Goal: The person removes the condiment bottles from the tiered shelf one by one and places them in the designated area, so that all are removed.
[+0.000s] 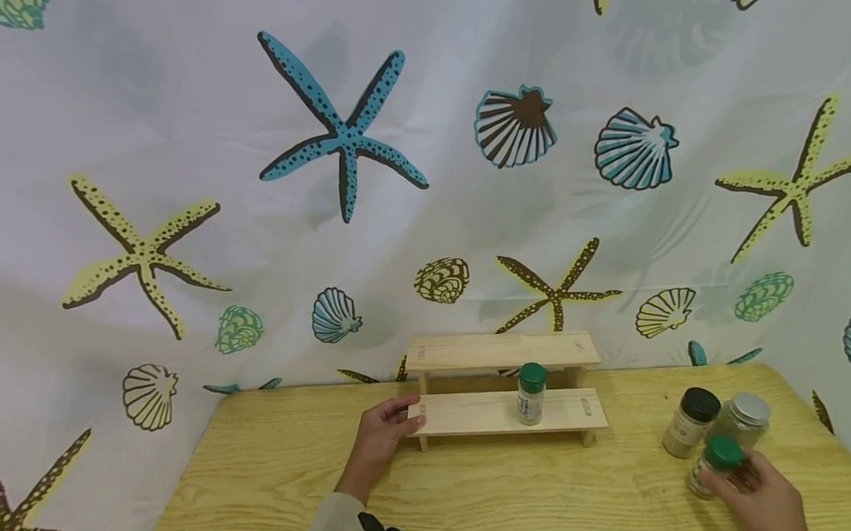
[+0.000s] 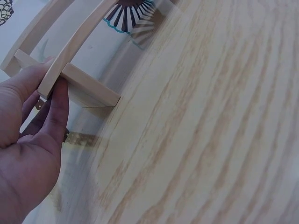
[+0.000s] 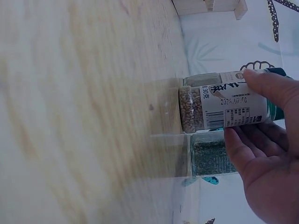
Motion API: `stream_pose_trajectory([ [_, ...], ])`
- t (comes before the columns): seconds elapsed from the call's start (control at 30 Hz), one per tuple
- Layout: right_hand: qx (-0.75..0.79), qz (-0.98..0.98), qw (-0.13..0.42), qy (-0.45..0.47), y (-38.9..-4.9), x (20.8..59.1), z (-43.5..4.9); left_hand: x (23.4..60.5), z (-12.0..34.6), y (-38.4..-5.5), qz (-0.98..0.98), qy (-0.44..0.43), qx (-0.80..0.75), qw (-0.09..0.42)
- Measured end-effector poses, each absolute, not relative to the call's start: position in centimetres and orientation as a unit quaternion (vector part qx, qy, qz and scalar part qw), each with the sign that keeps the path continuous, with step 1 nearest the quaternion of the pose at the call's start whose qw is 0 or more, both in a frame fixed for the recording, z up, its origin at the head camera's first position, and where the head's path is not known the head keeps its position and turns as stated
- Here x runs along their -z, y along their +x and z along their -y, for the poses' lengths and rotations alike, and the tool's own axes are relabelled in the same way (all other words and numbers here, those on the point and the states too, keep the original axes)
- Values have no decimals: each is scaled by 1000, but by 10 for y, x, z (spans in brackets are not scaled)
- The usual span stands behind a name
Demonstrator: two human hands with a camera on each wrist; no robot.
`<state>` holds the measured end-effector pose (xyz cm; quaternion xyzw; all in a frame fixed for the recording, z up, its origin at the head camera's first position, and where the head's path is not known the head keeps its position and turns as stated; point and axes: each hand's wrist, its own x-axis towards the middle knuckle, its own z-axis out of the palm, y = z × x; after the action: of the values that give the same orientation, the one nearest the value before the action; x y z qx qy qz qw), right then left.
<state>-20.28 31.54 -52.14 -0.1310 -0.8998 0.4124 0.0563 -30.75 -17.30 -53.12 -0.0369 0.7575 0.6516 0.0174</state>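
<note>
My left hand (image 1: 381, 431) pinches the left end of the lower board of a two-tier wooden rack (image 1: 461, 416), thumb above and fingers beneath in the left wrist view. On that lower board a green-capped spice jar (image 1: 530, 395) stands upright. Over at the right, my right hand (image 1: 767, 496) grips another green-capped spice jar (image 1: 707, 470) between thumb and fingers. The right wrist view shows this spice jar (image 3: 215, 107) filled with tan seeds behind a white printed label. Whether its base touches the table cannot be told.
Just behind the held jar stand a black-capped spice jar (image 1: 690, 424) and a silver-lidded glass jar (image 1: 742, 418) with dark green contents. The wood-grain table (image 1: 529, 495) backs onto a hanging cloth (image 1: 428, 217) printed with starfish and shells.
</note>
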Motion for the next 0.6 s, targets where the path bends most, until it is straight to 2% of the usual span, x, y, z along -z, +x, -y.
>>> stream_pose_trajectory([
  [0.27,-411,901,17,-137,-208,519,-320,533,174,-307,-757,-35,-653,18],
  [0.5,-400,902,116,-112,-233,572,-357,534,174,-308,-755,-34,-654,17],
  [0.6,-424,889,142,-98,-236,573,-364,534,173,-309,-755,-36,-655,17],
])
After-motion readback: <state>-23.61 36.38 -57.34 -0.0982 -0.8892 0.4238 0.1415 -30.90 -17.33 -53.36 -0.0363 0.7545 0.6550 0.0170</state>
